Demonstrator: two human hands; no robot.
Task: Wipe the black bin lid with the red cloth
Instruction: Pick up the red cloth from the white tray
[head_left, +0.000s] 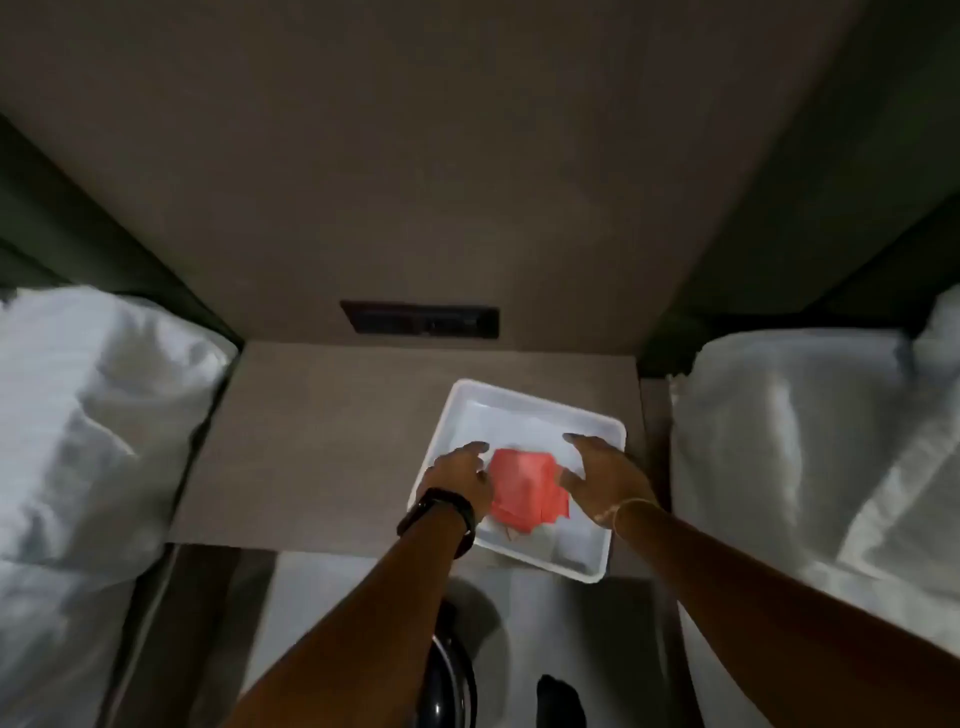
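A red cloth (527, 488) lies folded in a white square tray (597, 423) on a bedside table. My left hand (462, 475), with a black watch on its wrist, rests at the cloth's left edge with fingers spread. My right hand (605, 475) hovers at the cloth's right edge, fingers apart, holding nothing. The black bin (454, 680) stands on the floor below the table, mostly hidden behind my left forearm; only a shiny dark curve of it shows.
The wooden bedside table (311, 457) sits between two beds with white pillows, one on the left (98, 415) and one on the right (810, 452). A dark switch panel (421, 319) is set in the wall behind. A dark shoe tip (558, 701) shows on the floor.
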